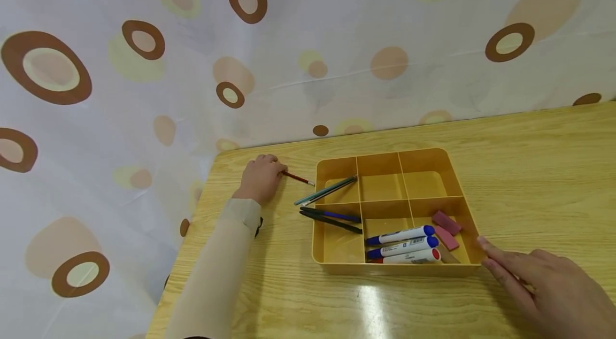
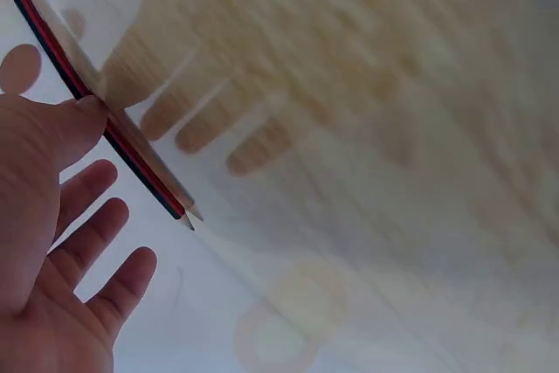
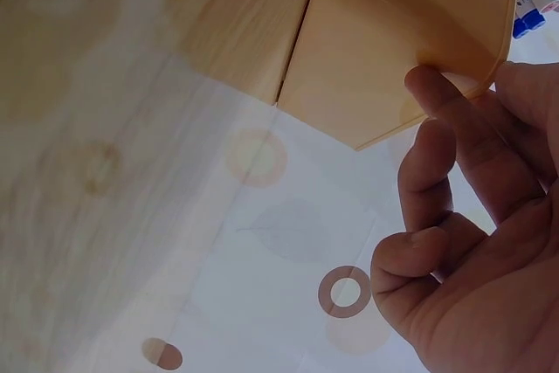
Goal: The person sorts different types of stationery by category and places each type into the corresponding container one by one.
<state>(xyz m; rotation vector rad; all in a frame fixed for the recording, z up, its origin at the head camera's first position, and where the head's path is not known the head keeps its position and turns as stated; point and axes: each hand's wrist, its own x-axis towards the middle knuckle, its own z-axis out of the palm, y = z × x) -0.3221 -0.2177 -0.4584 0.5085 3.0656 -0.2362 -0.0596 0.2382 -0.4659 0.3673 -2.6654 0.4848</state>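
Note:
On the table left of the tray, my left hand [image 1: 262, 178] pinches a red and black pencil [image 1: 299, 177]. The left wrist view shows the thumb of the left hand [image 2: 70, 216] on the pencil [image 2: 140, 163], its sharpened tip at the table surface and the other fingers spread apart. My right hand [image 1: 544, 280] grips the near right corner of the yellow divided tray [image 1: 394, 269]. In the right wrist view a finger of that hand [image 3: 476, 216] lies against the outer tray wall [image 3: 376, 41], with the thumb at the rim.
Two pencils [image 1: 327, 191] lean over the tray's left rim, near two dark pens [image 1: 332, 220]. Whiteboard markers [image 1: 404, 245] lie in the front middle compartment, reaching into the right one with pink erasers [image 1: 446, 237]. A dotted curtain [image 1: 308, 34] hangs behind the wooden table [image 1: 539, 168].

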